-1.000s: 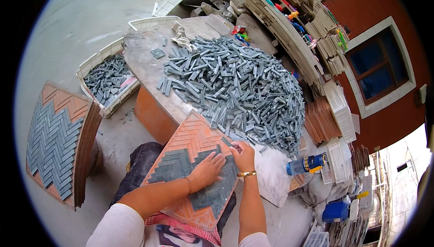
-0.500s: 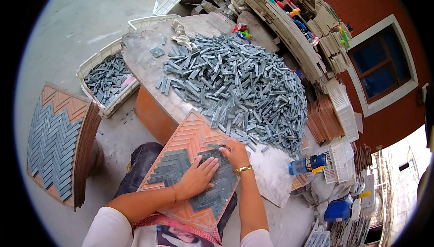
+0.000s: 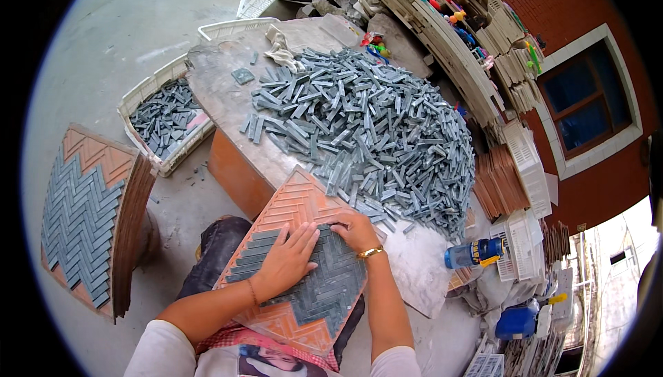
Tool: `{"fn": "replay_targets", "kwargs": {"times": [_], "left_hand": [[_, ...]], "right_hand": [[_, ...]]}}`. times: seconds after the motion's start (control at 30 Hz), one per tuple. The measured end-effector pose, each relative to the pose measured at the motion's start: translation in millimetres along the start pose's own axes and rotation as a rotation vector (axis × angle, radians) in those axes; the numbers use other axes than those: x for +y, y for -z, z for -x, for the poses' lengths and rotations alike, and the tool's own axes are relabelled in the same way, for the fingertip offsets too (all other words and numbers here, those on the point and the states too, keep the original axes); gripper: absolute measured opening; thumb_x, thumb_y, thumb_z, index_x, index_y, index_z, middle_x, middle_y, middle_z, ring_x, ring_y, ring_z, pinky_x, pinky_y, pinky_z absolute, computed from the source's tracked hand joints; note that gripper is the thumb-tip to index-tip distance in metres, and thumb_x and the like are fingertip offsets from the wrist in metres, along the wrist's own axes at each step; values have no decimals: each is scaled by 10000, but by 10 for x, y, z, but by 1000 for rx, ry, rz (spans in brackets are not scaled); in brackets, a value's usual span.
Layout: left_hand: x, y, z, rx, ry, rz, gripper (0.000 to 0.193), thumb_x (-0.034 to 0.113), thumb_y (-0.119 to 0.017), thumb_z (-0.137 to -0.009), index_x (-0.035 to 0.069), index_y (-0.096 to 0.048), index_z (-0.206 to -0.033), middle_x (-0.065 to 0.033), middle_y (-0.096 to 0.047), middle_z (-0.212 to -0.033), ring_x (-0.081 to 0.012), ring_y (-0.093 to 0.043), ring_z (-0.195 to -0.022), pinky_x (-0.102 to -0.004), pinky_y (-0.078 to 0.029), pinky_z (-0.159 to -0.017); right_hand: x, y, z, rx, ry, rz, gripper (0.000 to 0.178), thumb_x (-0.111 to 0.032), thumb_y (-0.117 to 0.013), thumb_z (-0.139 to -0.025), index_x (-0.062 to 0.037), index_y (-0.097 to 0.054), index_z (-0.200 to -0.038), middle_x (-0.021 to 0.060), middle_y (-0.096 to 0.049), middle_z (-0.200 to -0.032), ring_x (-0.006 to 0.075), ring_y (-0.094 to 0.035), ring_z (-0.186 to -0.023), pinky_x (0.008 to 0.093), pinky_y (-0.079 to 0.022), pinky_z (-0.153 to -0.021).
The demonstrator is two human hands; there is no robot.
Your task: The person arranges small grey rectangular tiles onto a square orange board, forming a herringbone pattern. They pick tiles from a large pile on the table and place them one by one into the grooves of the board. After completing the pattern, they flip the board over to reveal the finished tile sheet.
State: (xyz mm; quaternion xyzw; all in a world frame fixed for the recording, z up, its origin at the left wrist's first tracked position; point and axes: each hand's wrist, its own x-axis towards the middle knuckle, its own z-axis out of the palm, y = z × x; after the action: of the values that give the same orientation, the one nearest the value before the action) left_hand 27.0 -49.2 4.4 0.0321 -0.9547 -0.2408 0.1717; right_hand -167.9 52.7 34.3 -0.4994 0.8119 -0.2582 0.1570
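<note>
An orange herringbone mould board (image 3: 295, 189) lies tilted across my lap, its lower and middle slots filled with dark grey stone strips (image 3: 330, 280). My left hand (image 3: 286, 258) rests flat over the laid strips, fingers stretched out and holding nothing. At the upper right of the filled area, my right hand (image 3: 357, 232), with a gold bracelet at the wrist, pinches the end of a grey stone strip (image 3: 323, 228) at the edge of the pattern. Its fingertips partly cover that strip. Bare orange slots show at the board's top and bottom corners.
A large heap of loose strips (image 3: 373, 128) covers the table (image 3: 214, 73) ahead. At the left stand a white crate (image 3: 166, 164) of strips and a stack of boards (image 3: 128, 239), the top one tiled. A blue bottle (image 3: 473, 253) lies at the table's right.
My left hand has slid a little left and up over the laid strips. The strip at my right fingertips now sits lower, against the pattern; the right hand has barely shifted.
</note>
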Motion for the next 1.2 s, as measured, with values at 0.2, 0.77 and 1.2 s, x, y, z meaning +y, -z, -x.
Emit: {"fn": "replay_targets", "kwargs": {"times": [0.2, 0.77, 1.2], "left_hand": [[0, -108, -8, -8, -16, -36, 656, 353, -587, -828, -48, -404, -1314, -169, -362, -1411, -283, -301, -1332, -460, -202, -1101], [-15, -102, 44, 22, -10, 27, 667, 374, -557, -848, -26, -367, -1346, -161, -335, -1434, -280, -280, -1348, -455, -197, -1103], [-254, 354, 482, -14, 144, -32, 687, 352, -604, -813, -9, -374, -1351, -150, -363, -1416, -270, -301, -1337, -462, -195, -1106]], "right_hand": [[-151, 36, -249, 106, -104, 37, 140, -92, -705, -725, -10, -607, -782, 113, -635, -742, 266, -606, -671, 350, -472, -611], [-82, -28, -355, 62, -361, -447, 243, -46, -601, -805, 24, -619, -1037, 72, -669, -847, 111, -616, -755, 249, -489, -672], [-607, -550, 77, 123, -317, -114, 173, -72, -654, -723, -5, -643, -883, 92, -672, -756, 164, -646, -668, 282, -512, -620]]}}
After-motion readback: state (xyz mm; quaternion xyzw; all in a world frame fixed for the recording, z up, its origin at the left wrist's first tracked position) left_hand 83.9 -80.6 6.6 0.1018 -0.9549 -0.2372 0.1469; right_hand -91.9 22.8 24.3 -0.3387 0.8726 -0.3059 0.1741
